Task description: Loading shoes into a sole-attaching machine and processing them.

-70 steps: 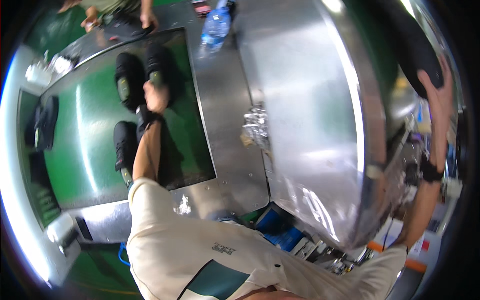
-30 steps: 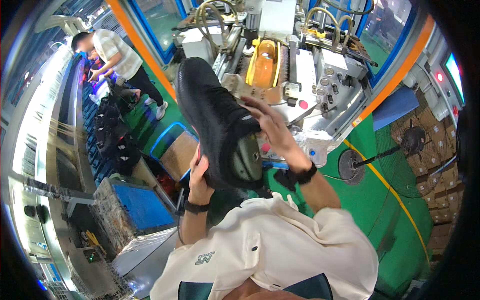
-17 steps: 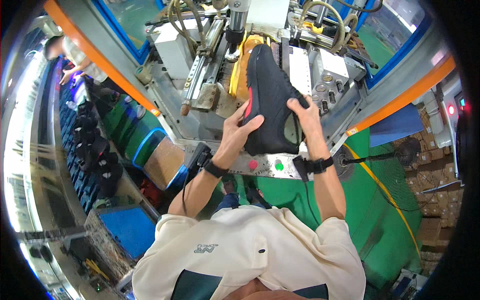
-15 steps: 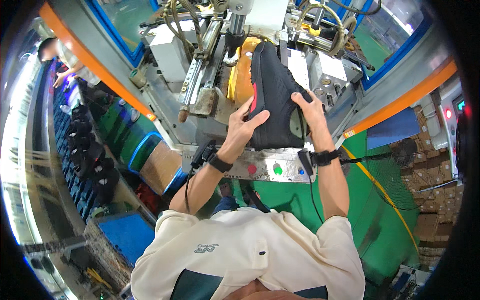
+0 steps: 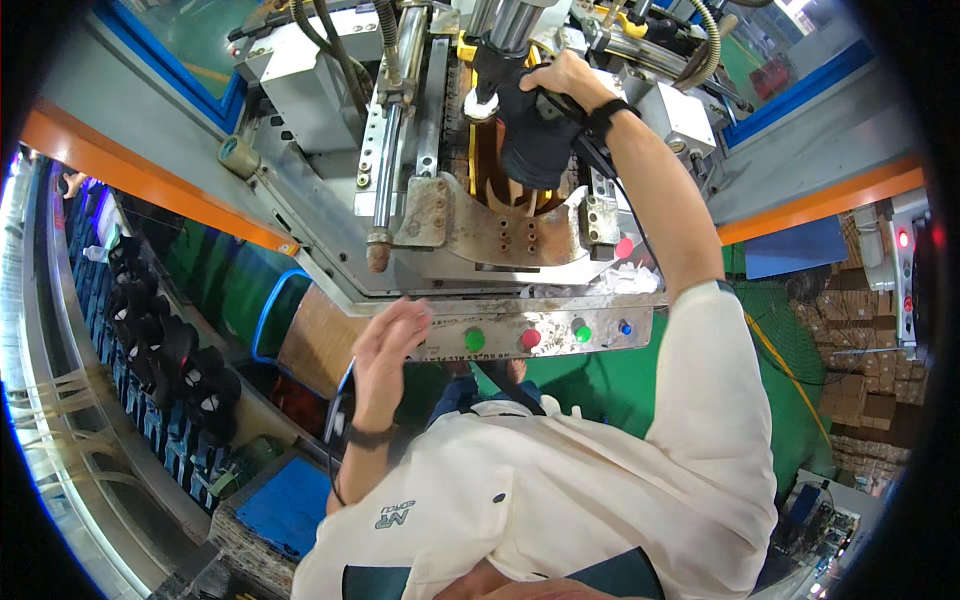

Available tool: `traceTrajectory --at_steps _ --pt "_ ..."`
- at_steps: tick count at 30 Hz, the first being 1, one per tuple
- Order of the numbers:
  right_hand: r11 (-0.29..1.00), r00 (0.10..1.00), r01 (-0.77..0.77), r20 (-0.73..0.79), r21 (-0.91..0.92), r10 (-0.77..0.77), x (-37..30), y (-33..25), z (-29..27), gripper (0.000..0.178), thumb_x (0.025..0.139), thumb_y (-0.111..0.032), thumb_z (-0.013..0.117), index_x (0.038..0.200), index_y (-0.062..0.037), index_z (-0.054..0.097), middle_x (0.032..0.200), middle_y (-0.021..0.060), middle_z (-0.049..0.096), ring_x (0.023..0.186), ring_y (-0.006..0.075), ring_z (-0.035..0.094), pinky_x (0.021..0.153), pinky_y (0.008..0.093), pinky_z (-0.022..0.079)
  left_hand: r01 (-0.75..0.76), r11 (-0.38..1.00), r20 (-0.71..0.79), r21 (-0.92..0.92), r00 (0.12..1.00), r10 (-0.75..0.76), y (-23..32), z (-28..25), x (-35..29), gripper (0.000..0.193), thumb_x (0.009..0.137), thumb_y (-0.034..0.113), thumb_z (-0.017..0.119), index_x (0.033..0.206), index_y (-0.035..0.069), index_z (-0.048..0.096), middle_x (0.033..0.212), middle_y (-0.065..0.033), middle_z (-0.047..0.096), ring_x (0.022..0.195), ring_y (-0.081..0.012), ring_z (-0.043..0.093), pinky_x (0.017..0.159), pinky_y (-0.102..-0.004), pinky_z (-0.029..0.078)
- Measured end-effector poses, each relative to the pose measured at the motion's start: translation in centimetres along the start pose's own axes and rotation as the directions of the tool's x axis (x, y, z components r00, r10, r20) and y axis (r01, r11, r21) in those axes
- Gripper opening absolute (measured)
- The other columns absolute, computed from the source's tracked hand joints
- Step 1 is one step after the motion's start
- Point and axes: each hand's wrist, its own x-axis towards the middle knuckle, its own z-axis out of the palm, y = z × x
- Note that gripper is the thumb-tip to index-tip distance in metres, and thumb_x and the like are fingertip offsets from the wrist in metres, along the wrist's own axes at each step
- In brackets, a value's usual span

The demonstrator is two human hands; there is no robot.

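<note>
A black shoe [image 5: 540, 140] is inside the machine, under its vertical metal cylinder [image 5: 512, 25] and above the curved, worn metal plate [image 5: 510, 225]. My right hand [image 5: 568, 78] reaches far forward and grips the shoe's far end, fingers closed over it. The arm and machine parts hide some of the shoe. Close to me, my left hand [image 5: 385, 350] is raised by the left end of the button panel [image 5: 600, 335]. It holds nothing; its fingers are stretched out and slightly blurred by motion.
Red, green and blue buttons line the panel. Metal rods and hoses flank the machine opening, framed by orange bars [image 5: 150, 175]. On the left, several black shoes [image 5: 165, 350] stand along a conveyor. A blue-framed stool [image 5: 315, 335] is at lower left; stacked cartons [image 5: 870, 370] are at right.
The shoe, held before in both hands in front of the machine, is now inside it. My left hand has let go and drawn back to the lower left; my right hand has moved forward.
</note>
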Motion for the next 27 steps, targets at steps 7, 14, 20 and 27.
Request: traceTrajectory --at_steps 7,14,20,27 --pt "0.996 0.994 0.078 -0.080 -0.045 -0.081 2.6 -1.2 7.7 0.060 0.064 -0.043 0.087 0.105 -0.0009 0.074 0.117 0.0202 0.071 0.110 0.0334 0.069 0.093 0.0405 0.056 0.048 0.999 -0.609 -0.009 0.792 -0.044 -4.3 -12.7 -10.1 0.041 0.102 0.022 0.060 0.130 -0.007 0.054 0.124 -0.0200 0.065 0.110 -0.0281 0.067 0.095 -0.0358 0.056" --pt "0.982 0.925 0.184 -0.333 -0.033 -0.184 -2.2 -0.7 12.3 0.054 0.072 -0.033 0.080 0.105 0.0048 0.062 0.095 0.0212 0.074 0.093 0.0362 0.073 0.083 0.0435 0.058 0.076 0.977 -0.612 -0.199 0.769 -0.184 -9.8 -10.5 -11.9 0.037 0.099 0.019 0.066 0.127 -0.004 0.056 0.120 -0.0181 0.067 0.106 -0.0291 0.069 0.092 -0.0404 0.057" --pt "0.984 0.964 0.179 -0.202 0.019 -0.171 -3.4 1.5 11.4 0.069 0.077 -0.039 0.078 0.118 0.0081 0.049 0.105 0.0293 0.069 0.097 0.0421 0.071 0.081 0.0467 0.059 0.019 0.984 -0.603 -0.177 0.788 -0.123 -10.6 -5.8 -12.4 0.028 0.100 0.019 0.065 0.119 -0.002 0.061 0.116 -0.0175 0.070 0.103 -0.0286 0.070 0.090 -0.0395 0.059" --pt "0.557 0.652 0.756 -0.319 0.345 -0.687 -31.8 5.1 14.9 0.020 0.081 -0.012 0.067 0.100 -0.0058 0.064 0.107 0.0114 0.066 0.097 0.0297 0.063 0.081 0.0415 0.055 0.056 0.970 -0.631 -0.238 0.750 -0.198 -13.8 -2.9 -15.1 0.029 0.100 0.019 0.064 0.120 -0.001 0.061 0.114 -0.0155 0.071 0.101 -0.0267 0.071 0.089 -0.0376 0.059"
